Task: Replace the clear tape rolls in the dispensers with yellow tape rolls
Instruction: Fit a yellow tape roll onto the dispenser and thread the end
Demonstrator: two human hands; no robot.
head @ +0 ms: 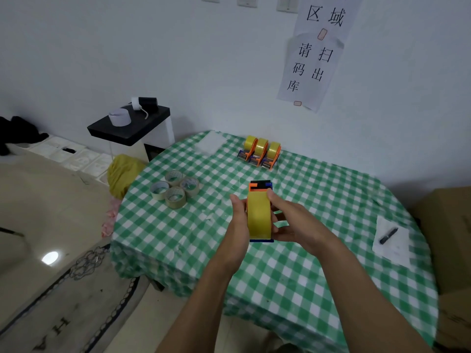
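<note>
An orange and blue tape dispenser (259,187) with a yellow tape roll (259,217) in it is held above the green checked table (293,271). My left hand (238,220) grips its left side. My right hand (285,215) holds its right side, with the thumb on top of the yellow roll. Three more dispensers with yellow rolls (260,153) stand side by side at the back of the table. Several clear tape rolls (174,191) lie together on the table's left part.
A white paper with a black marker (388,236) lies at the table's right. Cardboard boxes (448,238) stand right of the table. A black-topped stand (130,126) and a yellow bag (123,173) are at the left. The wall is close behind.
</note>
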